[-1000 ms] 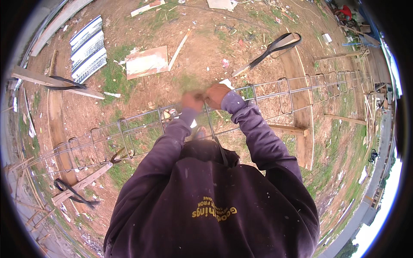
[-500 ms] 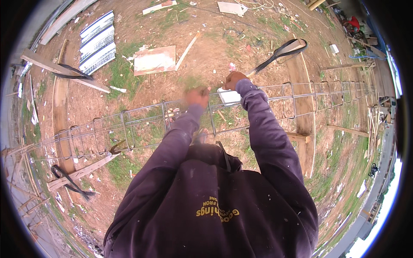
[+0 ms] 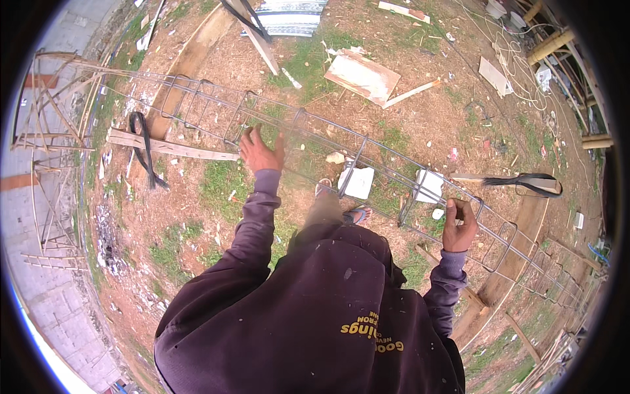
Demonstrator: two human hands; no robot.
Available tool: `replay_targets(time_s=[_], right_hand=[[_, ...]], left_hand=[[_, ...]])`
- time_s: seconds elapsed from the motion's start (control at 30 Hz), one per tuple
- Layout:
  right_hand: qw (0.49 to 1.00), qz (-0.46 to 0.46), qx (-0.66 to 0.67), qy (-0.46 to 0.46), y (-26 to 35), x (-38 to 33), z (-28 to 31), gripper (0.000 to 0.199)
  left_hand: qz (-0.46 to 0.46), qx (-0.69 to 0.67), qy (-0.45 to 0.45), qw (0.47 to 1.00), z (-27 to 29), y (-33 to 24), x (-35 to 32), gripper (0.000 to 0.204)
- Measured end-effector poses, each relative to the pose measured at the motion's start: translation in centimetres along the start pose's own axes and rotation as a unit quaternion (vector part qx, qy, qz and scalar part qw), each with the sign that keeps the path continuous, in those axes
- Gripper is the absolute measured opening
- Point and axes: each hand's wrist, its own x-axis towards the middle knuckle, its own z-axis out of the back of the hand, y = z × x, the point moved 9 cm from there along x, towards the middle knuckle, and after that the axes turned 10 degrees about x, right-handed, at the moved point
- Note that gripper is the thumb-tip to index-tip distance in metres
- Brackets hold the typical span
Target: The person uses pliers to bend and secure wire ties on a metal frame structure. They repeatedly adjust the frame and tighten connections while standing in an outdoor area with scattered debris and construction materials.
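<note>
Two hands met a long rebar cage (image 3: 367,157), which ran across the frame from upper left to lower right, raised off the ground and resting at least on a wooden plank (image 3: 172,148) near its left end. We saw the left hand (image 3: 261,152) held open, fingers (image 3: 248,136) spread and released, at or just beside the near bars of the cage; motion blur kept us from telling whether the palm touched the steel. We saw the right hand (image 3: 459,226) clenched around one lower bar of the cage, fingers wrapped over it. Both forearms wore the sleeves of a dark purple hooded top (image 3: 315,308). Below the cage, between the arms, a sandalled foot (image 3: 354,214) stood on bare earth with grass patches. A pale flat block (image 3: 357,182) lay just beside that foot, under the cage. A black strap (image 3: 146,157) draped over the plank at left, and a second black strap (image 3: 525,184) lay across a board at right. Beyond the cage lay a light panel (image 3: 362,76) and a thin wooden strip (image 3: 410,94). Corrugated metal sheet (image 3: 289,16) showed at the top edge.
</note>
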Motion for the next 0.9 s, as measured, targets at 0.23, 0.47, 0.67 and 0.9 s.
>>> replay_targets(time_s=[0.23,0.47,0.67,0.9], right_hand=[[0.928,-0.028,0.088,0.361,1.4,-8.3,-18.6,0.025],[0.929,0.060,0.179,0.318,12.2,-5.3,-20.2,0.061],[0.872,0.223,0.209,0.381,19.0,1.1,-18.5,0.061],[0.780,-0.243,0.224,0.532,2.3,8.9,-6.9,0.049]], left_hand=[[-0.011,0.060,0.253,0.966,-7.2,11.8,1.8,0.041],[-0.111,-0.123,0.158,0.973,12.9,2.1,7.6,0.022],[-0.198,-0.465,0.377,0.776,17.5,-13.1,7.4,0.017],[-0.147,-0.559,0.396,0.713,3.8,-27.7,-2.0,0.052]])
